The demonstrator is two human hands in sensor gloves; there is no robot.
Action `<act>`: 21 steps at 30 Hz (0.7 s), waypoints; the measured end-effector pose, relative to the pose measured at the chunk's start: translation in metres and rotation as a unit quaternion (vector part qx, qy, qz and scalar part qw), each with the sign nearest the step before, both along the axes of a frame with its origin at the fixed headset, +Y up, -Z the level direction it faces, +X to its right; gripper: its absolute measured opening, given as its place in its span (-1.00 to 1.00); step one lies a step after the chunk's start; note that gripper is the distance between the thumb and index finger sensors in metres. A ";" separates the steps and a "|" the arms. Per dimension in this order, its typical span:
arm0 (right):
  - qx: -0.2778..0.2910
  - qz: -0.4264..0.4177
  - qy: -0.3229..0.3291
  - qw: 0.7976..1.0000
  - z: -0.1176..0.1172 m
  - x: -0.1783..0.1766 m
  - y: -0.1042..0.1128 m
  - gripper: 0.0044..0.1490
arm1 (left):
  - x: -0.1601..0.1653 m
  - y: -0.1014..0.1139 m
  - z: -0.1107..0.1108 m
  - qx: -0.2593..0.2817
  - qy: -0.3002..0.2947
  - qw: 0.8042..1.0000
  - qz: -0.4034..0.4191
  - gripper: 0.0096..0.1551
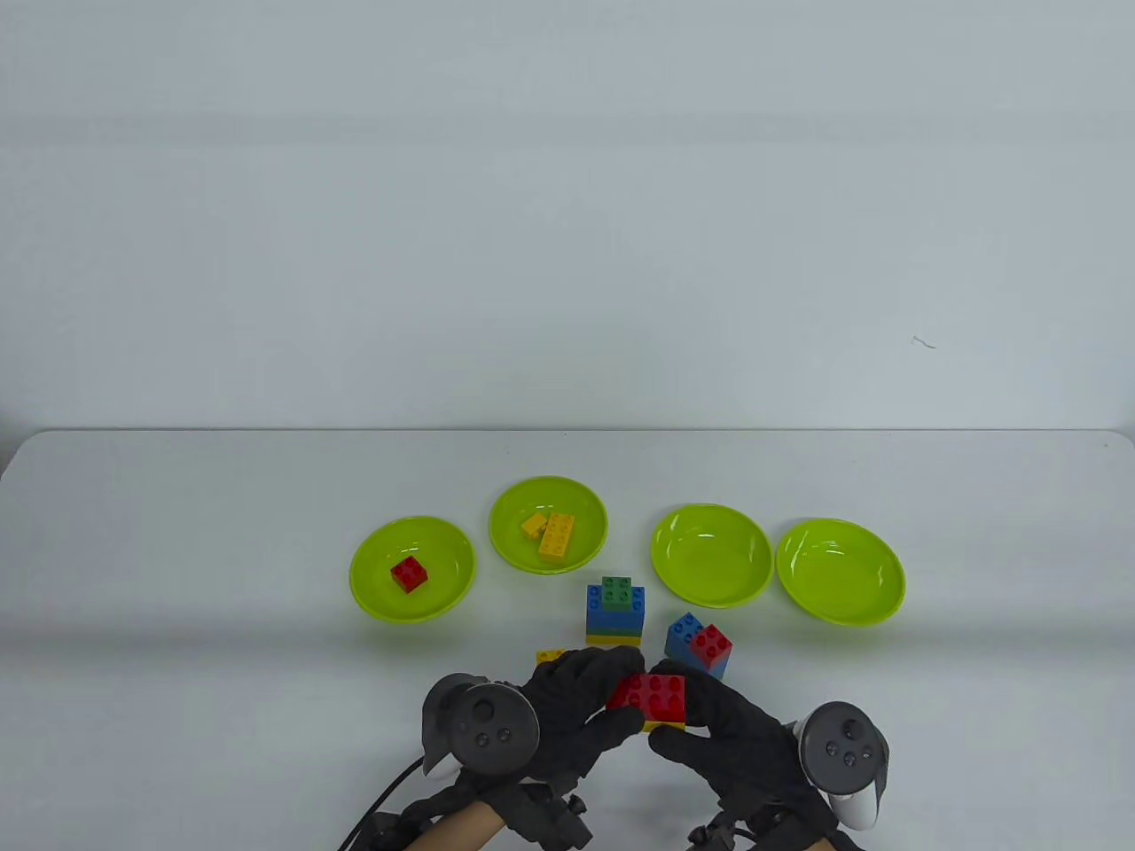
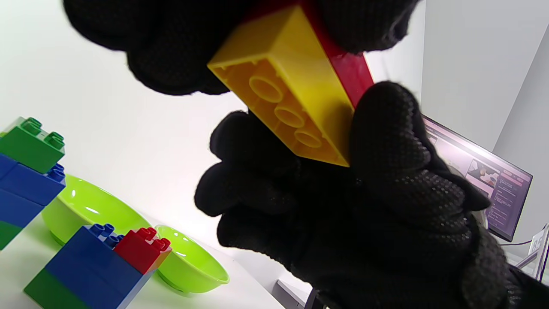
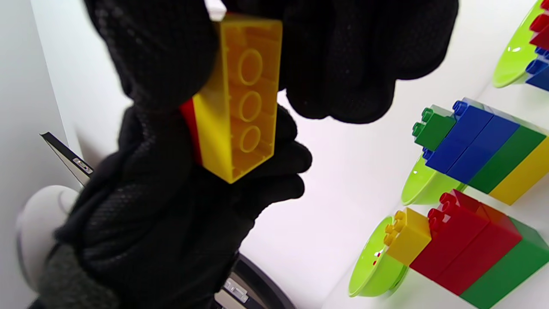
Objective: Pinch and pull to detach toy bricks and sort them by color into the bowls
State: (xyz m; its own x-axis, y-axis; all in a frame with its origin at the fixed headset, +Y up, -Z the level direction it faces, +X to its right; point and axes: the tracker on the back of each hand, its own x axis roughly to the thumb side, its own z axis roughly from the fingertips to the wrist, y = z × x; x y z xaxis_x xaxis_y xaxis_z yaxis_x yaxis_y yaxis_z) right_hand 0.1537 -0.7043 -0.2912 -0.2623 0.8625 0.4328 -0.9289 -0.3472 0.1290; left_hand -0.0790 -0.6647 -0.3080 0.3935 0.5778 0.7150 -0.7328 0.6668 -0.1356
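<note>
Both gloved hands hold one small stack just above the table's near edge: a red brick (image 1: 653,694) on top of a yellow brick (image 1: 663,726). My left hand (image 1: 592,690) grips its left end and my right hand (image 1: 709,716) grips its right end. In the left wrist view the yellow brick (image 2: 296,98) shows its hollow underside, with the red brick (image 2: 348,68) behind it. The right wrist view shows the same yellow underside (image 3: 242,98). One of the four green bowls (image 1: 372,592) holds a red brick (image 1: 409,573), and another bowl (image 1: 592,532) holds two yellow bricks (image 1: 551,533).
Two more green bowls (image 1: 711,585) (image 1: 840,603) stand at the right with nothing in them. A green-topped blue stack (image 1: 614,612) and a blue stack with a red brick on it (image 1: 700,645) stand just beyond the hands. A third stack's yellow end (image 1: 550,657) peeks out behind my left hand.
</note>
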 end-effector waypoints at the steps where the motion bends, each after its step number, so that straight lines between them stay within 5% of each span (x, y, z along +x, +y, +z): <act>1: 0.005 0.001 -0.001 1.000 0.000 -0.001 0.000 -0.18 | 0.000 0.000 0.000 0.000 0.001 1.000 -0.001 -0.24; 9: 0.019 0.017 -0.008 1.000 0.003 -0.003 0.004 -0.21 | -0.002 0.001 0.001 -0.020 -0.004 1.000 0.008 -0.24; 16: 0.021 0.016 -0.021 0.999 0.005 -0.003 0.005 -0.20 | 0.004 0.010 0.012 0.094 0.033 0.993 -0.058 -0.22; 21: 0.028 0.009 -0.023 0.999 0.005 -0.003 0.004 -0.20 | 0.004 0.012 0.012 0.092 0.031 0.993 -0.065 -0.23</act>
State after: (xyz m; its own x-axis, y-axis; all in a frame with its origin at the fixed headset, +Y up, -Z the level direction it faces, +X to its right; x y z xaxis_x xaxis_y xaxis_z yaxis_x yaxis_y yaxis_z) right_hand 0.1507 -0.6999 -0.2863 -0.2982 0.8317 0.4682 -0.9267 -0.3699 0.0668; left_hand -0.0746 -0.6527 -0.2955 0.5028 0.3805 0.7761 -0.6420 0.7656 0.0406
